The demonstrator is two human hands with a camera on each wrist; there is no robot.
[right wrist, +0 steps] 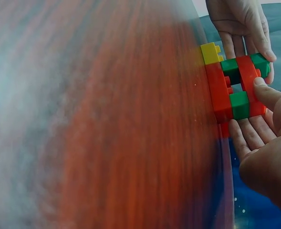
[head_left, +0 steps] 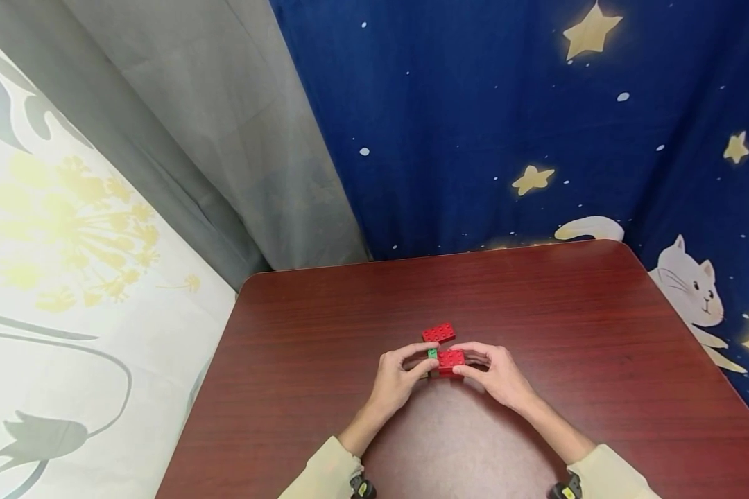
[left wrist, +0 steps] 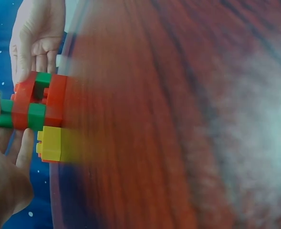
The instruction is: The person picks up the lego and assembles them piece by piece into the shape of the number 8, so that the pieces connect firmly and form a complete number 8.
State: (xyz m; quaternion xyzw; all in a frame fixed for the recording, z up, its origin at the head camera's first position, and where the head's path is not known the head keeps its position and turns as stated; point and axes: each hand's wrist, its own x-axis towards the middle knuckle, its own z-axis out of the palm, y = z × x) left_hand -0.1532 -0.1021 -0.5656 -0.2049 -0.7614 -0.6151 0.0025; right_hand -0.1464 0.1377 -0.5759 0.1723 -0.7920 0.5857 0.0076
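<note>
A stack of toy building bricks stands on the table. Its lower red brick [left wrist: 57, 100] carries two green bricks [right wrist: 239, 105] with a gap between them, and an upper red brick [head_left: 451, 357] spans these. My left hand [head_left: 394, 380] pinches a small green brick [left wrist: 5, 113] on top at the left end. With thumb and fingers, my right hand [head_left: 498, 375] grips the right end of the upper red brick. A yellow brick [left wrist: 51, 143] sits low at the stack's left end; whether it is joined there I cannot tell.
A loose red brick [head_left: 439, 333] lies just behind the stack. The dark red wooden table [head_left: 324, 312] extends around the hands, with a blue star-patterned curtain [head_left: 449, 138] past its far edge and a grey curtain [head_left: 225, 125] at the left.
</note>
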